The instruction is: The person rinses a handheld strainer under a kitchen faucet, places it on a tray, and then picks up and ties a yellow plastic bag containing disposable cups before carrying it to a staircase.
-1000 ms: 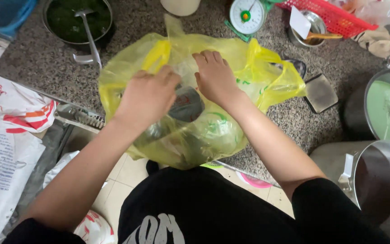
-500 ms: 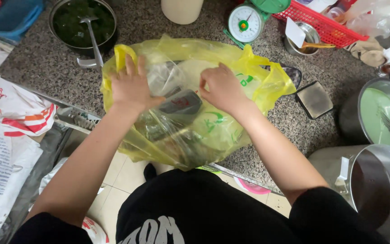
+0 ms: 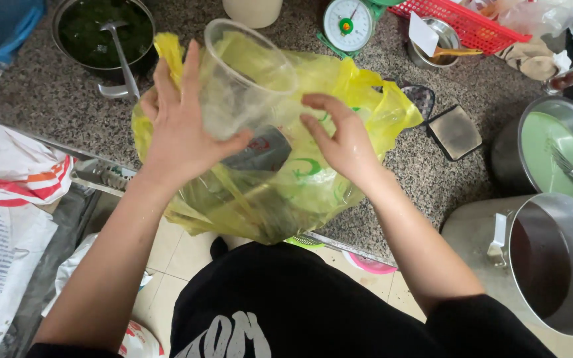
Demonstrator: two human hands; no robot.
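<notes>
My left hand [image 3: 180, 129] grips a clear plastic cup [image 3: 247, 76], lifted above a yellow plastic bag [image 3: 366, 109] that lies on the speckled granite counter [image 3: 34, 99]. The cup's rim tilts up and to the right. More clear containers show through the bag below the cup. My right hand [image 3: 343, 139] hovers with fingers apart just right of the cup, over the bag, holding nothing.
A dark pot of green leaves with a ladle [image 3: 104, 30] stands back left. A small kitchen scale [image 3: 347, 23], a red basket [image 3: 492, 23] and a small metal bowl [image 3: 439, 46] sit at the back. Metal pots [image 3: 558, 156] [image 3: 555, 265] stand right. White sacks [image 3: 4, 219] lie left.
Both hands were pressed into the bag. My left hand has since drawn a clear cup up out of it, and my right hand has lifted off the bag.
</notes>
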